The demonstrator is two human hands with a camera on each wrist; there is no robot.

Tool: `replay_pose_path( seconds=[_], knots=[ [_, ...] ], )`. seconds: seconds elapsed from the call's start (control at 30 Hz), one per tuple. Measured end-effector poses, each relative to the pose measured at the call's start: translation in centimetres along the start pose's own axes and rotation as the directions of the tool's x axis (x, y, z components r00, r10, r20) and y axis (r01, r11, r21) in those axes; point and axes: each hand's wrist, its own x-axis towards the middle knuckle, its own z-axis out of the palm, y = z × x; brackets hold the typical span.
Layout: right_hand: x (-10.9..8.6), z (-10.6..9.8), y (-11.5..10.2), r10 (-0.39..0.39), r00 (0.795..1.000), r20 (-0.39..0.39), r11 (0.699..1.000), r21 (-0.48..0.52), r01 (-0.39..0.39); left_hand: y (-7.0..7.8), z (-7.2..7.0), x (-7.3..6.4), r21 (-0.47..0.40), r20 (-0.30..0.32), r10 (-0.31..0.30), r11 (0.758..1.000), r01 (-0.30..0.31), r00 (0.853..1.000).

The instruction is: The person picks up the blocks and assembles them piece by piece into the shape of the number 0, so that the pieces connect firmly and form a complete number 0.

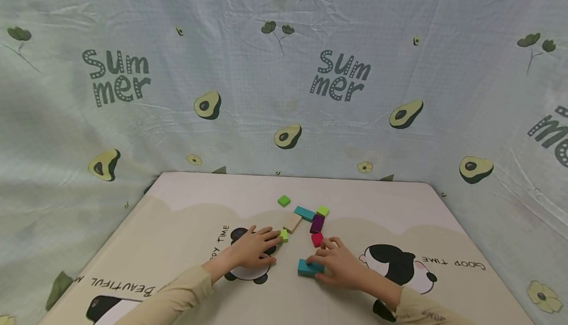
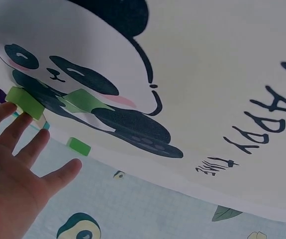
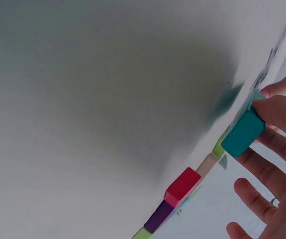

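Observation:
My right hand [image 1: 340, 266] pinches a teal block [image 1: 306, 268] between thumb and fingers, nearer to me than the other blocks. In the right wrist view the teal block [image 3: 243, 133] appears tilted above its shadow. My left hand [image 1: 254, 248] lies over the printed panda, fingers stretched out. Its fingertips touch a light green block [image 2: 25, 102] in the left wrist view. Close by, a beige block [image 1: 293, 223], a second teal block [image 1: 304, 213], another light green block [image 1: 323, 211], a purple block [image 1: 317, 224] and a red block [image 1: 317, 239] form a bent row.
Farther back, a green block [image 1: 284, 200] sits apart from the row. The pale table [image 1: 355, 201] carries printed animals and lettering. Behind it hangs a curtain [image 1: 248, 68] with avocado prints, and it also runs along both sides.

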Motion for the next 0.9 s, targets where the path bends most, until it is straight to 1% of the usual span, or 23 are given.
replay_pose_path(
  seconds=[0.17, 0.3, 0.43, 0.73, 0.9],
  knots=[
    [-0.21, 0.26, -0.22, -0.021, 0.999, 0.028, 0.999, -0.036, 0.022, 0.02, 0.19, 0.08, 0.001, -0.003, -0.002, 1.0, 0.002, 1.0],
    [-0.35, 0.17, -0.35, -0.014, 0.998, 0.068, 0.997, -0.073, 0.019, 0.07, 0.29, 0.04, -0.005, -0.013, 0.002, 1.0, -0.003, 1.0],
    [-0.43, -0.06, -0.44, -0.007, 0.995, 0.098, 0.996, -0.087, 0.015, 0.12, 0.31, 0.01, -0.007, -0.028, 0.011, 1.0, -0.011, 1.0],
    [-0.54, -0.44, -0.38, -0.018, 0.993, 0.119, 0.997, -0.076, 0.027, 0.25, 0.0, -0.08, -0.005, -0.015, 0.003, 1.0, -0.003, 1.0],
    [-0.41, -0.43, -0.13, -0.022, 0.992, 0.124, 0.998, -0.056, 0.029, 0.12, -0.08, 0.0, 0.01, -0.025, 0.013, 1.0, -0.012, 1.0]
  ],
)
